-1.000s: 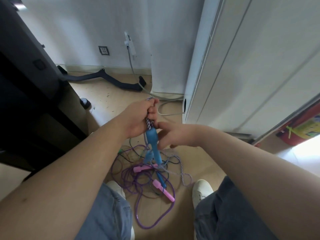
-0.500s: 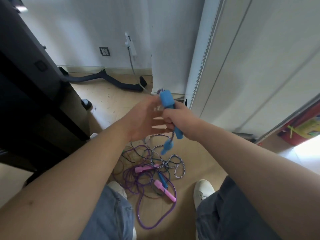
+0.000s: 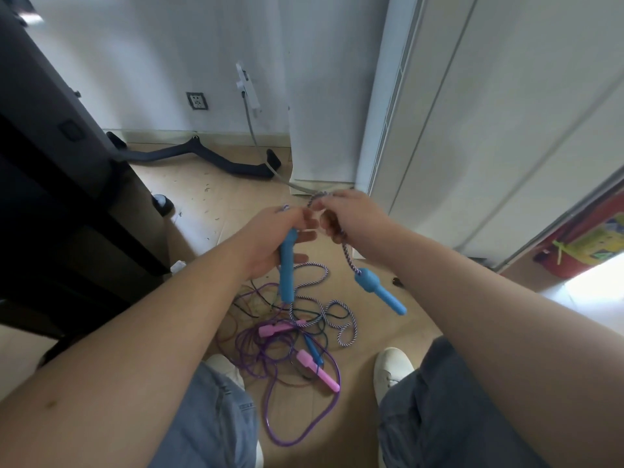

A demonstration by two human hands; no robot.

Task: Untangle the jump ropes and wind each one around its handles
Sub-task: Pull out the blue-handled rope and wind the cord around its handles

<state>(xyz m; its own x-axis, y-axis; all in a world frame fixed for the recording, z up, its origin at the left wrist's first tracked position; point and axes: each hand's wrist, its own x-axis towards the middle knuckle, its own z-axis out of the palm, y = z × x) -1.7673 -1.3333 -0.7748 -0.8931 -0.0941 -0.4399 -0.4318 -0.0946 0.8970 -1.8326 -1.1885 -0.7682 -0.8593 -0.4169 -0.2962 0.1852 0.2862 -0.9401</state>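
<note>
My left hand (image 3: 270, 238) grips one blue handle (image 3: 287, 271) near its top, the handle hanging straight down. My right hand (image 3: 351, 217) pinches the blue-and-white striped rope (image 3: 347, 255) just beside it. A second blue handle (image 3: 378, 288) dangles from that rope below my right hand. The rest of the striped rope (image 3: 334, 315) loops on the floor over a tangle of purple rope (image 3: 300, 430) with two pink handles (image 3: 317, 369). A thin dark rope with a small blue handle (image 3: 312, 347) lies in the same tangle.
A dark cabinet (image 3: 60, 197) stands at the left. A black curved bar (image 3: 202, 160) lies along the wall by a socket (image 3: 196, 100). White cupboard doors (image 3: 472, 130) fill the right. My white shoes (image 3: 391, 366) and jeans frame the tangle.
My right hand let go of the blue handles and took the striped rope. One handle passed into my left hand; the other now dangles free from the rope.
</note>
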